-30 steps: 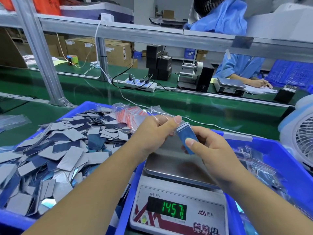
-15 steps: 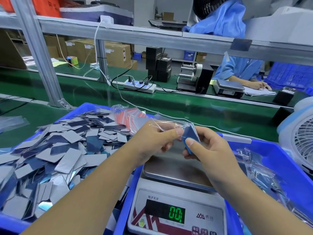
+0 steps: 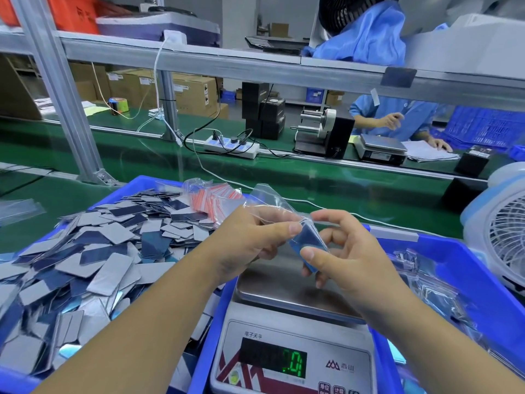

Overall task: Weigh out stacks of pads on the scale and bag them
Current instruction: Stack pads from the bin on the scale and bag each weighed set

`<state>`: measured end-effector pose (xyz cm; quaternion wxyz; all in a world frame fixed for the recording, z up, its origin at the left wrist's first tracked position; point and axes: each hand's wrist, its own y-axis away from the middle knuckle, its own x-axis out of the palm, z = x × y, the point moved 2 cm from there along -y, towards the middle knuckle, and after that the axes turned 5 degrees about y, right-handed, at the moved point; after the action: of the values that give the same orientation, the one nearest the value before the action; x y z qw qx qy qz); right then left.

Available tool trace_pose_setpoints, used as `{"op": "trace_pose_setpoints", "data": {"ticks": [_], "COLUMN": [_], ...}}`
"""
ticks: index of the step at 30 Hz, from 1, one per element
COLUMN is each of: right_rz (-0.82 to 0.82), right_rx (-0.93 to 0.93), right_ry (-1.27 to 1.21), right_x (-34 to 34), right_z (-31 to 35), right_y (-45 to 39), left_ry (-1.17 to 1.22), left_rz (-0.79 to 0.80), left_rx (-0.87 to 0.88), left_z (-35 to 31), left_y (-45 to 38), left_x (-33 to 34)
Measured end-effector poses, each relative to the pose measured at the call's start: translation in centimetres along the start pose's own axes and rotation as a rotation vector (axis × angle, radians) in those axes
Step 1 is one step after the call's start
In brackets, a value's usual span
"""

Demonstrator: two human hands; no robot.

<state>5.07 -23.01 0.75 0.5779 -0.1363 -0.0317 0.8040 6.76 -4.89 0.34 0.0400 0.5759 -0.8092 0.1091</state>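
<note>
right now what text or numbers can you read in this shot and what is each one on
"电子天平": printed on the scale panel, above the display.
".01", roughly: green digits on the scale display; the leading part is dark.
"香山": brand beside the logo.
Red buttons, cardboard box labels: too small or blurred.

A bin (image 3: 136, 185) heaped with loose pads (image 3: 85, 257) sits left of the scale (image 3: 292, 331). Both hands meet above the scale's pan. A fan (image 3: 500, 231) stands at the surface's right edge.
</note>
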Motion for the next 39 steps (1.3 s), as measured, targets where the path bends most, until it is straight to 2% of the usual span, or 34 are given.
{"op": "trace_pose_setpoints", "data": {"ticks": [6, 11, 14, 20, 25, 28, 32, 35, 39], "right_rz": [-0.005, -0.066, -0.069, -0.117, -0.148, -0.135, -0.05, -0.116, -0.254], "right_rx": [-0.013, -0.011, 0.004, 0.012, -0.018, -0.044, -0.02, -0.056, -0.179], "right_ry": [0.075, -0.054, -0.078, -0.144, -0.228, -0.274, -0.3, -0.161, 0.104], "right_x": [-0.1, -0.3, -0.2, -0.3, -0.1, 0.4, 0.2, 0.0, -0.9], "right_z": [0.2, 0.4, 0.4, 0.3, 0.1, 0.2, 0.1, 0.2, 0.5], "right_y": [0.0, 0.0, -0.1, -0.3, -0.2, 0.0, -0.1, 0.0, -0.1], "left_ry": [0.021, -0.105, -0.061, 0.251, 0.013, -0.024, -0.015, -0.078, -0.019], "left_rz": [0.006, 0.108, 0.108, -0.093, 0.053, 0.04, -0.026, 0.051, 0.123], "left_rx": [0.013, -0.037, -0.033, 0.089, 0.03, -0.03, 0.002, 0.023, 0.02], "left_z": [-0.4, -0.2, -0.2, -0.9, -0.2, 0.8, 0.8, 0.6, 0.1], "left_y": [0.3, 0.5, 0.5, 0.0, 0.5, 0.5, 0.3, 0.4, 0.4], "left_x": [0.3, 0.5, 0.7, 0.0, 0.8, 1.6, 1.5, 1.5, 1.5]}}
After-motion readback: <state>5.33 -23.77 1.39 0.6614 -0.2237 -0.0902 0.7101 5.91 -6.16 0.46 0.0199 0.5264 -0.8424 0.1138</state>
